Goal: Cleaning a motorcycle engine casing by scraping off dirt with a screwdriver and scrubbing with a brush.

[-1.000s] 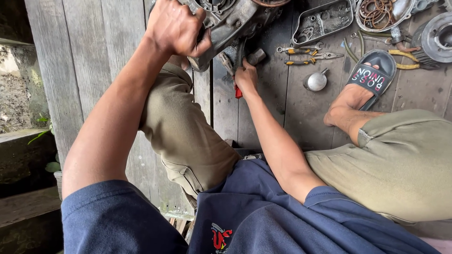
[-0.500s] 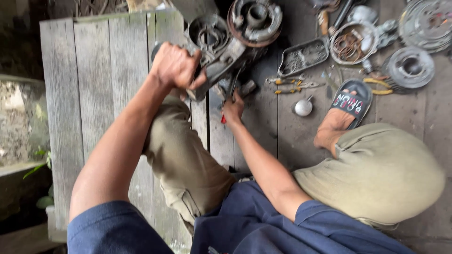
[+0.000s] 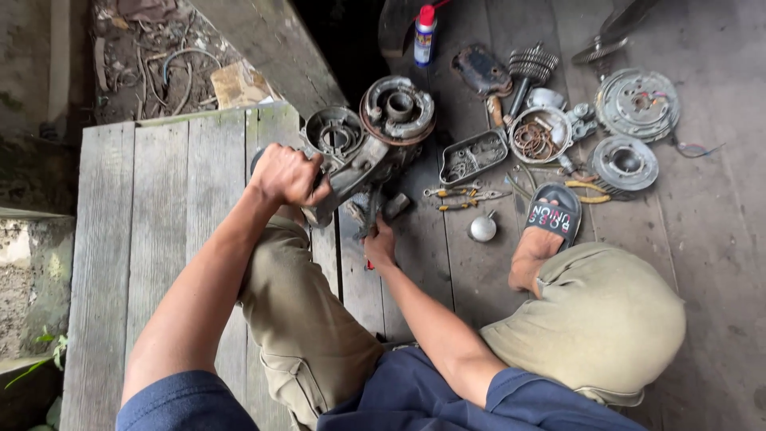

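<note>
Fingers of your left hand clamp the engine casing; right hand grips a red-handled tool underneath. Stripped parts lie at 2 o'clock; casing not finished.

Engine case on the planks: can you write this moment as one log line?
left hand grips engine case | right hand holds tool beneath | pliers beside

Makeshift outdoor repair workshop: weathered plank floor, dirt and debris beyond the hands, dismantled engine casing, gear shaft, metal discs, parts tray, pliers, spray can spread out right of the hands
</note>
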